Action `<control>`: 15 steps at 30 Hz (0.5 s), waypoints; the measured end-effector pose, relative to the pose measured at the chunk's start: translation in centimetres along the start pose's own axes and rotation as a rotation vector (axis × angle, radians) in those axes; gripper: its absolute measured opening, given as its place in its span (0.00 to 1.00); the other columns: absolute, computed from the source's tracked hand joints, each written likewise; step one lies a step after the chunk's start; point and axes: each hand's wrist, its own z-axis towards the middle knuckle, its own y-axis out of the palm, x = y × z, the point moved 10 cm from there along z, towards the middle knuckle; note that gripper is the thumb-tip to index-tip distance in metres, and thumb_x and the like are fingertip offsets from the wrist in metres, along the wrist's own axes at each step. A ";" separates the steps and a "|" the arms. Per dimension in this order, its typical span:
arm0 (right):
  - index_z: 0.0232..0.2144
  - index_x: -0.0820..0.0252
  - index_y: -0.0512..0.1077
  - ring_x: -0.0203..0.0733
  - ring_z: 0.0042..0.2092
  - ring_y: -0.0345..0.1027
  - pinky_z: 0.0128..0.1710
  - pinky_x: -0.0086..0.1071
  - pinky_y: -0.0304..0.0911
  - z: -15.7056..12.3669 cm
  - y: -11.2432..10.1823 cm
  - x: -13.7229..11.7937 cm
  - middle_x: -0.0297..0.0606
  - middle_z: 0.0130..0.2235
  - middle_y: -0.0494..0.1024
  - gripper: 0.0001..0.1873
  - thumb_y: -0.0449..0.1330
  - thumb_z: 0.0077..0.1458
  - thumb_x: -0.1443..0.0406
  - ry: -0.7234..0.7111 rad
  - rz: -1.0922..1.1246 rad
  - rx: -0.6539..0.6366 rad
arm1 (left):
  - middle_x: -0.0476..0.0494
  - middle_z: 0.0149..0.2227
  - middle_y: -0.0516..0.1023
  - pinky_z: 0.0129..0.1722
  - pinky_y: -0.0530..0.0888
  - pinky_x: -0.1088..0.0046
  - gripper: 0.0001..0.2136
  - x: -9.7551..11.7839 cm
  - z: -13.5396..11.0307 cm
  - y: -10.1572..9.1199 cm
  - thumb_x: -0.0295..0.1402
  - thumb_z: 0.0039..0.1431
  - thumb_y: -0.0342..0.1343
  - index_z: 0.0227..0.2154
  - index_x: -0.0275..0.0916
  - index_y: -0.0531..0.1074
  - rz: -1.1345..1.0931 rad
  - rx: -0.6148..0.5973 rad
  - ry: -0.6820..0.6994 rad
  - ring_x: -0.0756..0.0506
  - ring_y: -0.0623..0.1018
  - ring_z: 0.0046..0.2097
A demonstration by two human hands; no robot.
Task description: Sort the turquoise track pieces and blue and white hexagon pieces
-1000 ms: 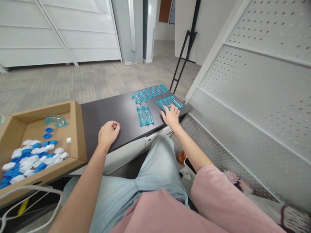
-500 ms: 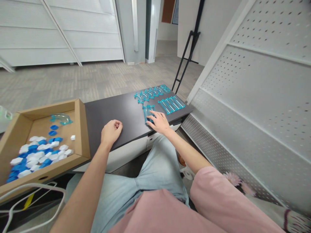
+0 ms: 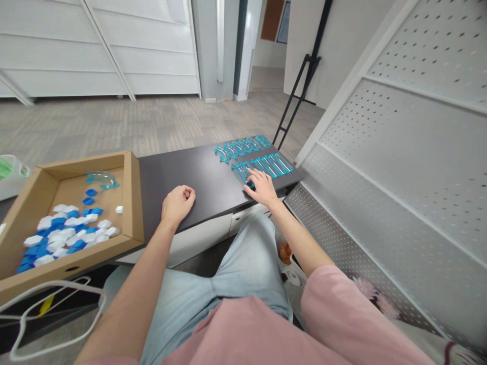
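Observation:
My right hand (image 3: 262,187) lies over the near end of clear straight tubes with teal ends (image 3: 244,171), its fingers apart and touching them. Those tubes sit against the left end of a row of similar straight tubes (image 3: 273,165). Behind them runs a row of curved clear tubes (image 3: 239,147) with teal ends, with small teal pieces (image 3: 262,141) at its right end. My left hand (image 3: 178,204) rests curled in a loose fist on the dark tabletop (image 3: 171,172); nothing shows in it.
At the left stands a cardboard tray (image 3: 134,197) holding white and blue hexagonal pieces (image 3: 63,235) and one curved tube (image 3: 102,179). A white wire frame (image 3: 57,284) is at lower left. A perforated metal panel (image 3: 380,167) rises on the right, near a black stand (image 3: 297,96).
My right hand has moved right, and the straight tubes under it have shifted right, up against the other straight tubes. My left hand stays in its fist on the table.

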 end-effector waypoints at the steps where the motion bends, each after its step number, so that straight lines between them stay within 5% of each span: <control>1: 0.52 0.55 0.80 0.59 0.80 0.57 0.76 0.55 0.52 -0.1 -0.2 -0.1 0.50 0.78 0.70 0.14 0.62 0.72 0.56 -0.003 -0.009 0.010 | 0.44 0.41 0.84 0.41 0.72 0.65 0.09 0.0 0.0 0.0 0.38 0.70 0.56 0.39 0.45 0.81 0.002 -0.001 0.007 0.40 0.82 0.43; 6: 0.56 0.54 0.81 0.57 0.76 0.62 0.74 0.52 0.52 -1.5 -0.4 -3.5 0.50 0.76 0.72 0.15 0.63 0.74 0.55 -0.069 0.011 0.093 | 0.44 0.40 0.83 0.40 0.71 0.66 0.09 0.1 -0.1 0.3 0.38 0.72 0.56 0.39 0.46 0.80 0.010 -0.017 0.021 0.40 0.82 0.43; 11: 0.52 0.52 0.83 0.54 0.65 0.72 0.66 0.49 0.59 -3.2 3.0 -12.3 0.48 0.64 0.82 0.12 0.65 0.75 0.56 -0.367 0.191 -0.007 | 0.45 0.41 0.83 0.42 0.72 0.67 0.08 0.7 -0.3 0.1 0.35 0.74 0.56 0.40 0.45 0.81 0.000 -0.011 0.046 0.41 0.81 0.44; 15: 0.50 0.52 0.81 0.51 0.56 0.77 0.59 0.47 0.64 -3.4 4.1 -17.2 0.44 0.54 0.84 0.11 0.61 0.77 0.57 -0.445 0.416 -0.037 | 0.43 0.43 0.84 0.44 0.73 0.66 0.08 1.6 -0.7 -0.1 0.32 0.74 0.57 0.42 0.43 0.82 -0.036 -0.013 0.075 0.41 0.82 0.44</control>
